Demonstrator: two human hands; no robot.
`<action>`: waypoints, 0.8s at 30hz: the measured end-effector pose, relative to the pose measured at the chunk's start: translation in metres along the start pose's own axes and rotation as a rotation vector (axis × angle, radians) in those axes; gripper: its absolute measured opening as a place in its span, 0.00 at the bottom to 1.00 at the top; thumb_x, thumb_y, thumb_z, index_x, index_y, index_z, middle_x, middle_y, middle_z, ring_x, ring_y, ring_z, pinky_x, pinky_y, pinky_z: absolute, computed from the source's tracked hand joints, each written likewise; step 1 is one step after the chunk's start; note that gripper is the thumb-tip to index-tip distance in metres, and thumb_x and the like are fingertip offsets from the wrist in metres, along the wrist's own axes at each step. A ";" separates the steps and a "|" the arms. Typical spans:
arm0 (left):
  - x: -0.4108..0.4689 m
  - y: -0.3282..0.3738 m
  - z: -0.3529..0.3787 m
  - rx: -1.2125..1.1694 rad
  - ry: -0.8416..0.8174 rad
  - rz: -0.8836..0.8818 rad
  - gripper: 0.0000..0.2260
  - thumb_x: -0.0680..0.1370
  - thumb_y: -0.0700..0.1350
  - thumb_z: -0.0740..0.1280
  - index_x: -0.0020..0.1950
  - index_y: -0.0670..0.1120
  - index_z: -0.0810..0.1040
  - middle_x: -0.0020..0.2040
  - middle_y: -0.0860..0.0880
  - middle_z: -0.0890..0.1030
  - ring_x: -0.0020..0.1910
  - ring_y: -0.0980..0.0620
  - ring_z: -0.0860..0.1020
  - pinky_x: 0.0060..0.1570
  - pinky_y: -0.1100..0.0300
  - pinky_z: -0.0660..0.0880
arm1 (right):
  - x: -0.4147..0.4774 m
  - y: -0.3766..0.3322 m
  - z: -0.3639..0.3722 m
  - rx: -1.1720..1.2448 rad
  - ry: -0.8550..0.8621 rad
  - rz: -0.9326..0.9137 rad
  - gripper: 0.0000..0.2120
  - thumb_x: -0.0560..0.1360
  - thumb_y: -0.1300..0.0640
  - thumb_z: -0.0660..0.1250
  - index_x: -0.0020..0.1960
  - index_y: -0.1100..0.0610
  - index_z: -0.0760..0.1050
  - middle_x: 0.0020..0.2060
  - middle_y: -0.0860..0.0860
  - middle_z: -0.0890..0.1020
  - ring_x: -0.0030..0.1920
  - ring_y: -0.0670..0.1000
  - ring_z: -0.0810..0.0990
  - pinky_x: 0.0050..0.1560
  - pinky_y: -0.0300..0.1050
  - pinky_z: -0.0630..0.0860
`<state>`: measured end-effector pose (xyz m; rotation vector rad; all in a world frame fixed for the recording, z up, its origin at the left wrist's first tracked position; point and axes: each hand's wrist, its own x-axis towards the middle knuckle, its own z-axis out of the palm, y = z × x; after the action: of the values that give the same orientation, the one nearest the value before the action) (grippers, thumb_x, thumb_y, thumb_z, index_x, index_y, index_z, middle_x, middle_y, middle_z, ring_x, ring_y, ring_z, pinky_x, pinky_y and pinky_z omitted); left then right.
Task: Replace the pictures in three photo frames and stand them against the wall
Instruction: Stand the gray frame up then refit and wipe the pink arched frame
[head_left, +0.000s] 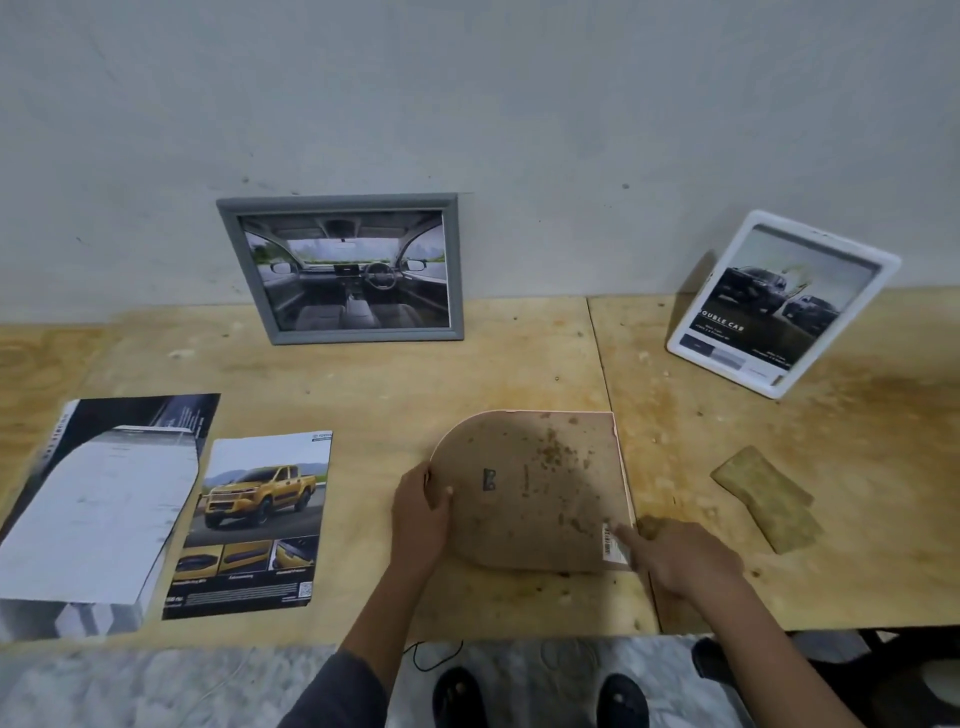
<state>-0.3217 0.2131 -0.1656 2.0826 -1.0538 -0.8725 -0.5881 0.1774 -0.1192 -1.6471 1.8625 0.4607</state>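
A third photo frame (535, 488) lies face down on the wooden table (363, 395), showing its stained brown backing with one rounded side. My left hand (418, 512) grips its rounded left edge, thumb on top. My right hand (680, 558) rests at its lower right corner, with the index finger touching the backing beside a barcode sticker (613, 543). A grey frame (345, 267) with a car-interior picture leans against the wall. A white frame (779, 304) with a dark car picture leans there too, tilted.
A loose picture of a yellow pickup (254, 525) lies at the left, beside a stack of brochure sheets (98, 509). A folded brownish cloth (766, 499) lies to the right of the frame. The table's front edge is near my body; feet show below.
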 end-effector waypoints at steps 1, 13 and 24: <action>0.000 -0.004 -0.003 -0.003 -0.018 0.000 0.19 0.77 0.41 0.65 0.68 0.40 0.69 0.65 0.42 0.74 0.64 0.44 0.72 0.63 0.56 0.68 | 0.001 0.001 0.000 -0.016 0.077 -0.046 0.24 0.73 0.31 0.52 0.43 0.50 0.74 0.36 0.48 0.80 0.36 0.49 0.78 0.39 0.43 0.73; 0.015 -0.014 -0.010 -0.041 -0.016 -0.002 0.22 0.69 0.39 0.74 0.62 0.41 0.75 0.59 0.42 0.79 0.58 0.44 0.77 0.56 0.58 0.70 | 0.023 -0.017 0.017 0.243 -0.032 -0.117 0.25 0.73 0.56 0.67 0.63 0.59 0.57 0.59 0.58 0.65 0.48 0.54 0.71 0.44 0.47 0.75; 0.020 0.030 -0.003 0.591 -0.479 0.236 0.35 0.73 0.38 0.68 0.76 0.44 0.53 0.78 0.43 0.47 0.77 0.45 0.45 0.73 0.54 0.56 | 0.029 -0.065 0.003 -0.107 -0.035 -0.443 0.45 0.69 0.56 0.69 0.75 0.48 0.42 0.75 0.55 0.40 0.75 0.63 0.41 0.71 0.60 0.59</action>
<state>-0.3224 0.1823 -0.1460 2.1790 -1.9666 -1.0559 -0.5250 0.1466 -0.1317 -2.0383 1.4070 0.3985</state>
